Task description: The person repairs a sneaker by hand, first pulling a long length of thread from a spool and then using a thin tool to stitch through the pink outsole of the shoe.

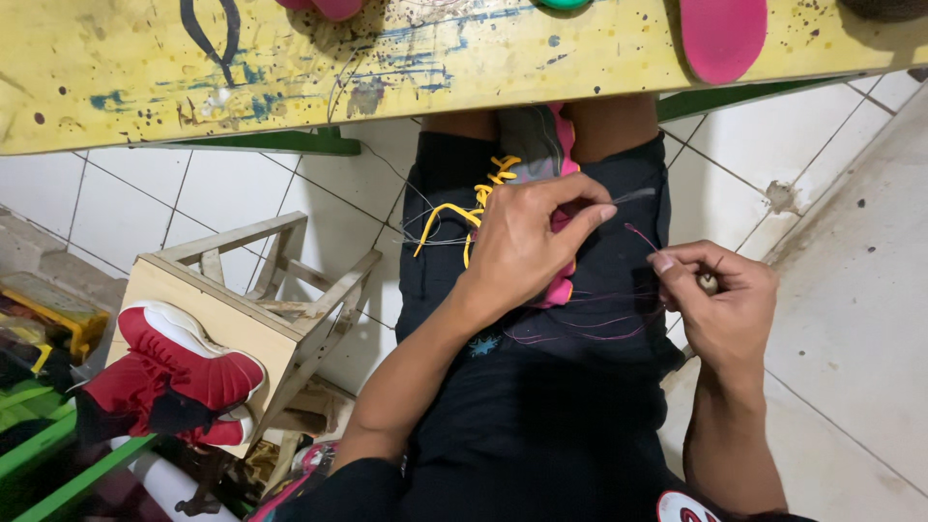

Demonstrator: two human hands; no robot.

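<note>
Seated at a paint-spattered yellow workbench point(290, 77), you hold a pink-and-grey shoe point(541, 145) on your lap, wedged between the knees w/ yellow laces point(474, 208) trailing loose over black shorts point(541, 387). Your left hand point(527, 246) lies over the shoe, thumb & forefinger pinched round what looks like a thin needle, its tip blurred. Your right hand point(720, 300) is curled shut on the pink thread point(640, 235), nipping it near the end; whether it also grips a small tool can't be told. The thread likely handles as v. light, limp & slippery, so pinch it close to the tip, not mid-length; loops of it lie slack across the lap. The shoe looks soft in the upper, stiffer at the sole, light enough to steady w/ one palm, best held by the collar or sole edge. Left of you a bare wooden stool point(251, 309) carries a red high-top sneaker point(179, 377) w/ a white sole, glossy & padded. A pink insole point(723, 39) rests flat on the bench top. Floor is white tile point(135, 213), grout lines dark, one chip at right.
</note>
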